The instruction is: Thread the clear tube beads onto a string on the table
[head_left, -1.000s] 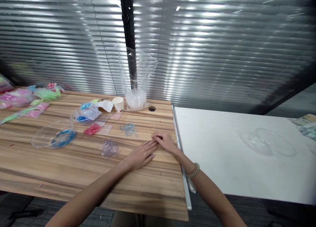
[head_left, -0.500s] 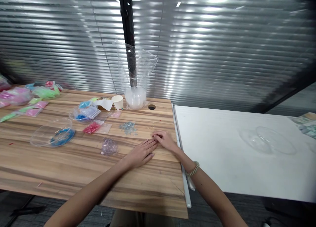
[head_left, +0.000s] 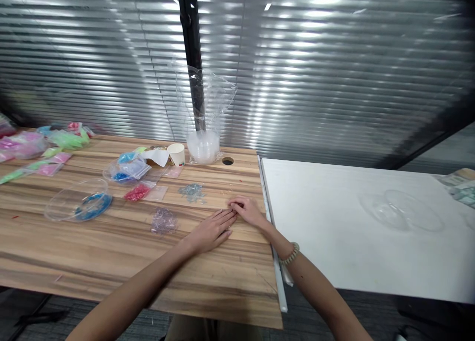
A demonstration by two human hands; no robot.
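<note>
My left hand (head_left: 214, 230) lies on the wooden table with its fingers stretched out and its fingertips meeting my right hand. The fingers of my right hand (head_left: 248, 210) are bent and pressed together at the tabletop; whatever is under or between them is hidden. Left of my hands sits a heap of small clear lilac pieces (head_left: 163, 220). A pile of grey-blue pieces (head_left: 192, 192) lies farther back. Near it are red pieces (head_left: 137, 192) beside a small clear bag (head_left: 156, 193).
A clear round dish (head_left: 55, 202) holds blue pieces (head_left: 94, 206). Behind it are another dish with bags, a paper cup (head_left: 176, 154) and white bowls (head_left: 204, 146) in clear plastic. Coloured bags (head_left: 70, 138) lie far left. A white table (head_left: 326, 222) adjoins on the right.
</note>
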